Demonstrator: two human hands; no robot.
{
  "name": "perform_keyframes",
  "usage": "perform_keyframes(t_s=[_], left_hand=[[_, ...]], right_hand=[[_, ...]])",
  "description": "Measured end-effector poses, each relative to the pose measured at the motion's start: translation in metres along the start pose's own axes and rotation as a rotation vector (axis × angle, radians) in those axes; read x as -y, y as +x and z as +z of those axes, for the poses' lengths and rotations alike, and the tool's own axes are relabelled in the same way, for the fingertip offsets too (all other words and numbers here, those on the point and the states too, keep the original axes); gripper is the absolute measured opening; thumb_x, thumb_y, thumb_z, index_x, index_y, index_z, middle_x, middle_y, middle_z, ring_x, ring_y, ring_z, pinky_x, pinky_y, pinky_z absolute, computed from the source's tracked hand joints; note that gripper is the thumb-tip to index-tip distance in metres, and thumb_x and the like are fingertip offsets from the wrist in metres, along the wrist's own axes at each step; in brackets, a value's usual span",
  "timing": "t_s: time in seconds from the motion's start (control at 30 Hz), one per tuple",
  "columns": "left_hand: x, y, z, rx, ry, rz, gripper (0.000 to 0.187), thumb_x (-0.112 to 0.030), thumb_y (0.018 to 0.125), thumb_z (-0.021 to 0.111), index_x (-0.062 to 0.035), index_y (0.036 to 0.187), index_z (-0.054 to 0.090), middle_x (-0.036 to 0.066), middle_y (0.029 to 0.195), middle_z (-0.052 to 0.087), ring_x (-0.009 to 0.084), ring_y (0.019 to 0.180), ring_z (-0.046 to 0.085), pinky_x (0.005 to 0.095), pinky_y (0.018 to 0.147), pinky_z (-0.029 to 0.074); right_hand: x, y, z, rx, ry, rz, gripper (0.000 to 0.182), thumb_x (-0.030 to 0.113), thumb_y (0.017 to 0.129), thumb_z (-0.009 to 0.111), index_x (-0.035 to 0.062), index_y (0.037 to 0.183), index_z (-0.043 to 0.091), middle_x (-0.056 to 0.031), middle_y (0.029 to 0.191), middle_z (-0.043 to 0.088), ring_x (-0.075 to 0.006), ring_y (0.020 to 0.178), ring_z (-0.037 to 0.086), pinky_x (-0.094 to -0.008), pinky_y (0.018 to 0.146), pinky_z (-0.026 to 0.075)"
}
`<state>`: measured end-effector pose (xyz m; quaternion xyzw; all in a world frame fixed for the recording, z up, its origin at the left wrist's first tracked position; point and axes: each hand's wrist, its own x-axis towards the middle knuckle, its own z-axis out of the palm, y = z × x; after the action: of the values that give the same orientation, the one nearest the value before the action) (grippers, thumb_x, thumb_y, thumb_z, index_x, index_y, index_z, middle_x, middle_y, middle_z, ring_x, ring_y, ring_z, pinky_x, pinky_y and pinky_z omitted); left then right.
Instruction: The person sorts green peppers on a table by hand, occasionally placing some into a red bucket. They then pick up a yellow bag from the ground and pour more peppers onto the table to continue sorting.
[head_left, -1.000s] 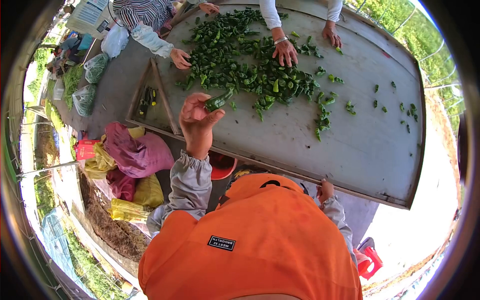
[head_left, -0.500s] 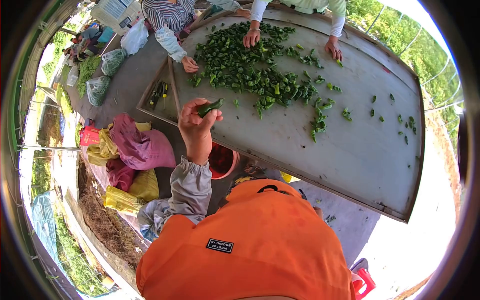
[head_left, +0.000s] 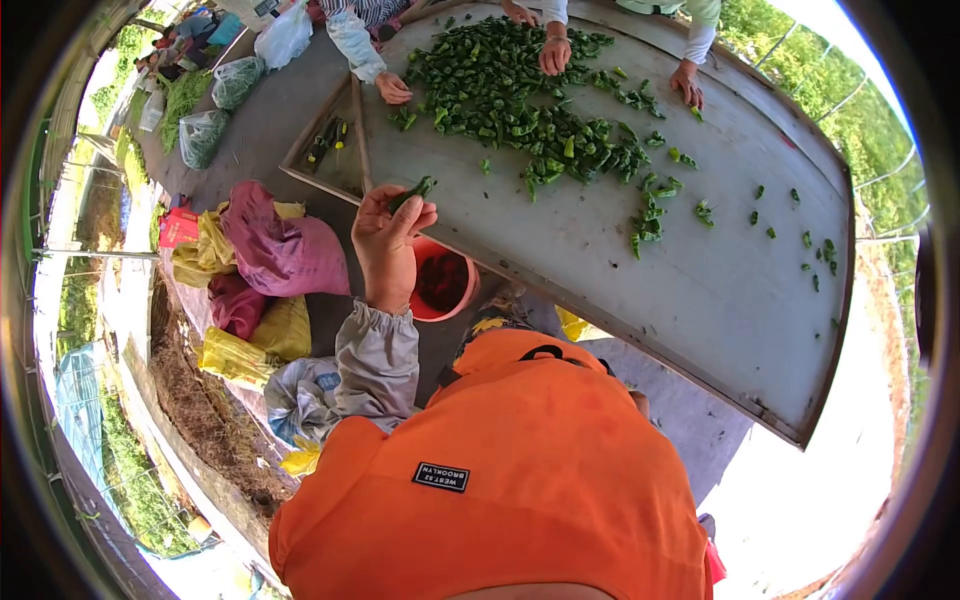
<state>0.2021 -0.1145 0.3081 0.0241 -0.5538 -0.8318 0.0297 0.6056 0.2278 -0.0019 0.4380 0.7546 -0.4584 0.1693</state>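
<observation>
My left hand (head_left: 388, 245) is raised in front of the table's near edge, its thumb and fingers closed on a green pepper (head_left: 418, 192). The pepper's upper end sticks out past my fingertips; the rest is partly hidden by them. Past the hand, a large pile of green peppers (head_left: 510, 90) lies on the grey table (head_left: 560, 250), with several loose ones scattered to the right. Below my wrist, a red bucket (head_left: 462, 300) stands on the floor with dark reddish contents. My right hand is out of sight; only a sliver of skin shows beside my orange apron (head_left: 520, 480).
Across the table, two people's hands rest near the peppers, one hand (head_left: 555, 55) on the pile. Yellow-handled tools (head_left: 330, 140) lie in the table's left corner section. Pink sacks (head_left: 280, 245) and yellow sacks (head_left: 285, 328) are at left, filled plastic bags (head_left: 203, 138) farther back.
The view has shifted, showing more of the bucket. My left hand still holds the pepper, now turned slightly and more covered by the fingers. The other people's hands moved little.
</observation>
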Motion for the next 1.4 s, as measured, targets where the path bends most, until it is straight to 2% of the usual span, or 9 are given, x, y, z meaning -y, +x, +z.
perform_keyframes(t_s=[0.33, 0.43, 0.53, 0.63, 0.87, 1.03, 1.23, 1.33, 1.4], left_hand=[[0.135, 0.025, -0.165, -0.308, 0.418, -0.283, 0.021, 0.004, 0.074, 0.063, 0.0014, 0.092, 0.052, 0.006, 0.074, 0.058, 0.0112, 0.056, 0.059, 0.0225, 0.05, 0.052], [0.199, 0.017, -0.249, -0.199, 0.73, -0.471, 0.037, -0.006, 0.073, 0.068, 0.0051, 0.103, 0.051, 0.014, 0.083, 0.061, 0.0217, 0.066, 0.063, 0.03, 0.061, 0.055], [0.207, 0.002, -0.248, -0.042, 1.339, -0.371, 0.061, -0.019, 0.07, 0.073, 0.008, 0.117, 0.045, 0.024, 0.104, 0.058, 0.0345, 0.094, 0.059, 0.0394, 0.083, 0.049], [0.212, 0.029, -0.248, -0.115, 1.396, -0.319, 0.068, -0.022, 0.07, 0.072, 0.0082, 0.122, 0.041, 0.025, 0.121, 0.048, 0.0356, 0.114, 0.045, 0.0425, 0.095, 0.039], [0.2, 0.139, -0.157, -0.017, 1.101, -0.068, 0.049, -0.015, 0.075, 0.065, 0.0009, 0.119, 0.048, 0.019, 0.11, 0.054, 0.0282, 0.09, 0.058, 0.0362, 0.079, 0.047], [0.232, 0.177, -0.074, 0.314, 1.152, 0.005, 0.046, -0.014, 0.076, 0.063, -0.0029, 0.118, 0.051, 0.01, 0.091, 0.06, 0.0224, 0.077, 0.06, 0.0337, 0.07, 0.049], [0.266, 0.159, 0.039, 0.837, 1.074, -0.094, 0.053, -0.013, 0.076, 0.062, -0.0098, 0.126, 0.045, 0.01, 0.095, 0.055, 0.0259, 0.074, 0.058, 0.0373, 0.066, 0.048], [0.292, 0.167, 0.078, 1.019, 1.183, 0.235, 0.058, -0.013, 0.077, 0.061, -0.0132, 0.131, 0.039, 0.011, 0.098, 0.052, 0.0283, 0.074, 0.058, 0.0398, 0.064, 0.049], [0.297, 0.173, 0.104, 1.129, 1.309, 0.183, 0.061, -0.016, 0.078, 0.061, -0.0171, 0.133, 0.036, 0.013, 0.101, 0.049, 0.0315, 0.079, 0.058, 0.0425, 0.066, 0.049]], right_hand=[[0.018, -0.011, 0.009, -0.034, 0.04, 0.086, 0.029, 0.023, 0.072, 0.058, -0.0009, 0.083, 0.069, -0.0168, 0.075, 0.067, -0.0234, 0.073, 0.066, -0.0336, 0.066, 0.05], [0.044, -0.01, 0.014, -0.06, 0.003, 0.108, 0.028, 0.022, 0.073, 0.057, -0.0016, 0.083, 0.068, -0.0162, 0.074, 0.067, -0.0234, 0.071, 0.066, -0.034, 0.064, 0.05], [0.09, -0.018, 0.008, -0.077, 0.034, 0.126, 0.027, 0.019, 0.074, 0.056, -0.0033, 0.084, 0.068, -0.0164, 0.076, 0.067, -0.0242, 0.07, 0.066, -0.0343, 0.064, 0.05], [0.123, -0.019, 0.002, -0.058, -0.029, 0.063, 0.027, 0.018, 0.077, 0.055, -0.0039, 0.088, 0.066, -0.0147, 0.075, 0.067, -0.0227, 0.068, 0.065, -0.0333, 0.061, 0.05], [0.165, 0.001, -0.008, -0.009, 0.937, 0.564, 0.026, 0.025, 0.085, 0.057, 0.0032, 0.098, 0.051, -0.0071, 0.076, 0.059, -0.0166, 0.061, 0.058, -0.0288, 0.052, 0.048], [0.194, 0.013, -0.018, 0.019, 1.095, 0.674, 0.03, 0.032, 0.088, 0.052, 0.0038, 0.098, 0.046, -0.0082, 0.077, 0.057, -0.0181, 0.059, 0.056, -0.031, 0.051, 0.047], [0.175, 0.038, -0.008, -0.031, 0.936, 0.747, 0.023, 0.031, 0.093, 0.043, 0.0097, 0.087, 0.045, -0.0024, 0.062, 0.049, -0.014, 0.046, 0.044, -0.0321, 0.04, 0.038], [0.162, 0.048, -0.004, -0.033, 0.89, 0.824, 0.026, 0.028, 0.094, 0.041, 0.0116, 0.075, 0.044, 0.0006, 0.057, 0.045, -0.0126, 0.041, 0.035, -0.0304, 0.038, 0.032], [0.152, 0.051, -0.004, -0.022, 0.942, 0.863, 0.026, 0.027, 0.093, 0.044, 0.0109, 0.073, 0.045, 0.0002, 0.056, 0.045, -0.0122, 0.04, 0.035, -0.0296, 0.036, 0.031]])
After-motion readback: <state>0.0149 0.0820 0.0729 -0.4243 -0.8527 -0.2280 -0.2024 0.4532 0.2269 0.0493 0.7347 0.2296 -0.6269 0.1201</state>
